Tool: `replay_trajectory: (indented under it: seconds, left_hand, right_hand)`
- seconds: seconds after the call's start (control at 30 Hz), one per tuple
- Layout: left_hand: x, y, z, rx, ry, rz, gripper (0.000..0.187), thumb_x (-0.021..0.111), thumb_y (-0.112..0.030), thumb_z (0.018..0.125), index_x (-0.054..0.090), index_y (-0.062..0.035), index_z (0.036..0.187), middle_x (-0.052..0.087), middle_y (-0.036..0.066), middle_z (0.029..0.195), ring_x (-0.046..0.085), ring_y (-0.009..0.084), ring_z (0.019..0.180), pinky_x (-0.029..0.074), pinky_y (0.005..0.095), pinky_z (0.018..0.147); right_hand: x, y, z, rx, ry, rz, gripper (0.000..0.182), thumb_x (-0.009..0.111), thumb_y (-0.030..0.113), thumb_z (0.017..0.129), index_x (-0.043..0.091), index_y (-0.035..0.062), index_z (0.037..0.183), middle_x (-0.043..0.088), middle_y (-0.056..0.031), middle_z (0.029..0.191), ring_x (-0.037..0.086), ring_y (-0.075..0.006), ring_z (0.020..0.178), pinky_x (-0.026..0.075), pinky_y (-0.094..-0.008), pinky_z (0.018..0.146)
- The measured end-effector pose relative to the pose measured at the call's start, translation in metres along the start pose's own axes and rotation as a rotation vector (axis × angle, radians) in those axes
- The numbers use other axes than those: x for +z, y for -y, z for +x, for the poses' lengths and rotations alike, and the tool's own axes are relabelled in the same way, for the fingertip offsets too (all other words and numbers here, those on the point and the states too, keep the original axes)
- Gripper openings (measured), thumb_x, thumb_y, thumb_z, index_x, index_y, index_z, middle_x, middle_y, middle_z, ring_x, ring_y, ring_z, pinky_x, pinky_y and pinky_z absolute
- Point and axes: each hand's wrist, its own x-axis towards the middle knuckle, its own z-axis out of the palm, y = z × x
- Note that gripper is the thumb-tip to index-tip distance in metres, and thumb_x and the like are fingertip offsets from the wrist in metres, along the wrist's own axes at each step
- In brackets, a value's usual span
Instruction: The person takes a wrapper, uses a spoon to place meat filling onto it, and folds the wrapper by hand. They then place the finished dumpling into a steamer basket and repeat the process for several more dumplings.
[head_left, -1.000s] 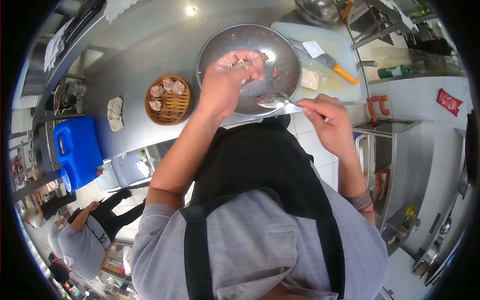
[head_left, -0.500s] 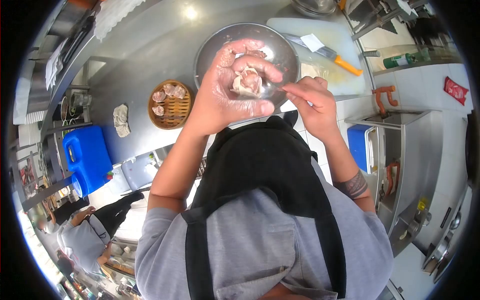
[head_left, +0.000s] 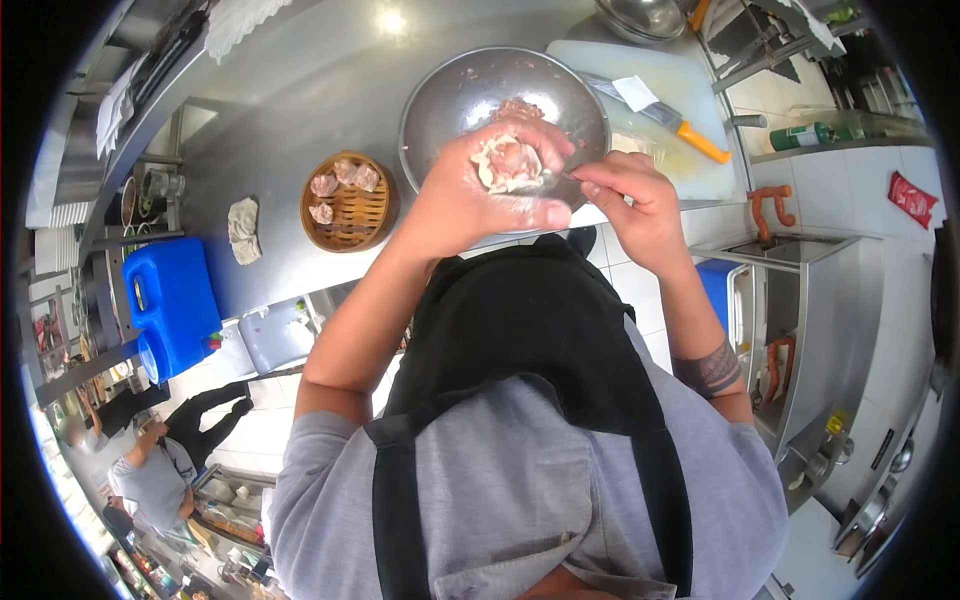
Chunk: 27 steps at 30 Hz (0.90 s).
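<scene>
In the head view, my left hand (head_left: 462, 200) is cupped around a dumpling (head_left: 512, 166), its pale wrapper gathered about pink meat filling that shows at the top. Close to it on the right, my right hand (head_left: 640, 208) pinches a thin dark tool (head_left: 571, 177), most of which the fingers hide. Both hands are over the near side of a steel mixing bowl (head_left: 432, 105), where more meat filling (head_left: 518, 107) lies. A round bamboo steamer (head_left: 345, 228) to the left holds several open-topped dumplings (head_left: 346, 172) along its far and left sides.
An orange-handled knife (head_left: 690, 138) lies on a white cutting board (head_left: 668, 68) at the right, a pale piece across its blade. A folded cloth (head_left: 243, 232) rests left of the steamer. Further left are a blue jerrycan (head_left: 180, 310) and another person (head_left: 150, 485).
My left hand's fingers have curled closer around the dumpling, whose filling now faces up more fully. My right hand still pinches the thin tool beside it. The view has shifted slightly.
</scene>
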Motion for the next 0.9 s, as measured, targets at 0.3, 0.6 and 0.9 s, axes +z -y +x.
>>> replay_trajectory:
  seconds: [0.3, 0.6, 0.9]
  left_hand:
    - [0.015, 0.012, -0.005, -0.083, -0.147, -0.075, 0.041, 0.092, -0.009, 0.074, 0.07, -0.004, 0.108, 0.071, 0.009, 0.118, 0.065, 0.0214, 0.112, 0.049, 0.0403, 0.103]
    - [-0.005, 0.001, 0.002, -0.127, 0.225, -0.052, 0.026, 0.09, -0.007, 0.077, 0.072, -0.0021, 0.094, 0.072, 0.012, 0.119, 0.065, 0.0211, 0.11, 0.051, 0.0364, 0.097]
    - [0.012, 0.011, -0.003, 0.032, 0.001, -0.091, 0.03, 0.09, -0.004, 0.077, 0.064, -0.008, 0.091, 0.072, 0.01, 0.115, 0.063, 0.0232, 0.117, 0.049, 0.0387, 0.103]
  right_hand:
    - [-0.004, 0.003, -0.006, 0.009, -0.039, -0.013, 0.014, 0.073, 0.008, 0.092, 0.079, 0.0111, 0.104, 0.068, -0.0011, 0.082, 0.059, -0.0162, 0.075, 0.036, -0.0319, 0.084]
    - [-0.018, 0.013, -0.007, -0.019, 0.047, -0.153, 0.013, 0.073, 0.008, 0.092, 0.08, 0.0115, 0.102, 0.066, -0.0017, 0.079, 0.059, -0.0165, 0.075, 0.034, -0.033, 0.083]
    - [-0.026, 0.021, -0.008, 0.043, 0.069, -0.137, 0.013, 0.072, 0.008, 0.093, 0.079, 0.0117, 0.102, 0.068, -0.0018, 0.081, 0.06, -0.017, 0.076, 0.033, -0.0325, 0.084]
